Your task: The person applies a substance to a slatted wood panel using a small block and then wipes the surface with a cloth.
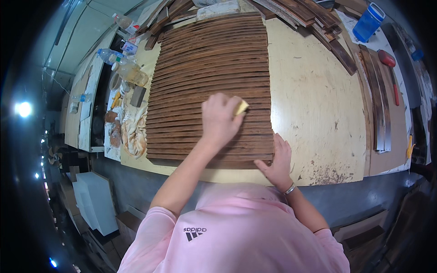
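Observation:
A broad row of dark brown wooden strips lies side by side on the pale yellow work table. My left hand is over the middle of the row, its fingers closed on a folded yellow piece of what looks like sandpaper. The yellow piece rests against the strips; its underside is hidden. At the near right corner of the row, my right hand lies with fingers stretched out and thumb apart. Its thumb touches the end of the nearest strips, and it holds nothing.
Plastic bottles, a dark block and a stained cloth sit along the left edge. Loose wood strips are piled at the back. On the right are a blue jug, long boards and a red-handled tool.

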`<state>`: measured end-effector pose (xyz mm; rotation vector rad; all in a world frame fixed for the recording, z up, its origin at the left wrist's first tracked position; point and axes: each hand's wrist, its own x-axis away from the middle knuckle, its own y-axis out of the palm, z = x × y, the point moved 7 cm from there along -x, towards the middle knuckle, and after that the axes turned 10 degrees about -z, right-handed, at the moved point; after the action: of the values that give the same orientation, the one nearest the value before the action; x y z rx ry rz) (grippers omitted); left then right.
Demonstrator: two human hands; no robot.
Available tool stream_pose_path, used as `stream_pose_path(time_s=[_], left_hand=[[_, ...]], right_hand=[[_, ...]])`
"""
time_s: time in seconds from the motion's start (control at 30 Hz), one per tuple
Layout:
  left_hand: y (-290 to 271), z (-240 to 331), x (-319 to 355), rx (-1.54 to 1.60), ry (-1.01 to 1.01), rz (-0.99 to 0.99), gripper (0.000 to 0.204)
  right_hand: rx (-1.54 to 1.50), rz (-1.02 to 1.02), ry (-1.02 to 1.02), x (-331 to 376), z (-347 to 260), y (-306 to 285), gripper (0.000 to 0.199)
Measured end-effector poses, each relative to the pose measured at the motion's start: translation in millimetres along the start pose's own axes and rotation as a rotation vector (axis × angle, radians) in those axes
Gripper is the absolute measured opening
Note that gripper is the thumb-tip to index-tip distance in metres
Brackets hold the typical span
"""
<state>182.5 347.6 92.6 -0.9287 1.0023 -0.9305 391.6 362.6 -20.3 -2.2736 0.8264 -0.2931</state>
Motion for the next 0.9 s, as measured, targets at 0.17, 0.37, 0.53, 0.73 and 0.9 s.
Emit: stream_pose_path(time_s=[0.17,0.37,0.53,0.73,0.9], left_hand=[[24,33,9,0.119,0.150,-0.229,0.037],[-37,-117,80,0.008,-0.046,-0.321,0.031],[-121,-292,173,-0.210,-0.452,-0.347,0.036],[-136,-261,114,0.014,-0.276,-0.165,0.036],[-44,-74,14,0.274,0.420,-0.240,0.036]], right_hand=[[-0.411,0.078,0.011,-3,29,-2,0.063],[0.071,0.269,0.114,-22,54,-47,0.052],[0.315,0.231,0.180,-54,63,-35,0.053],[0.566,0.219,0.278,-64,52,-25,0.057],[0.543,0.283,0.282,-66,46,-32,0.051]])
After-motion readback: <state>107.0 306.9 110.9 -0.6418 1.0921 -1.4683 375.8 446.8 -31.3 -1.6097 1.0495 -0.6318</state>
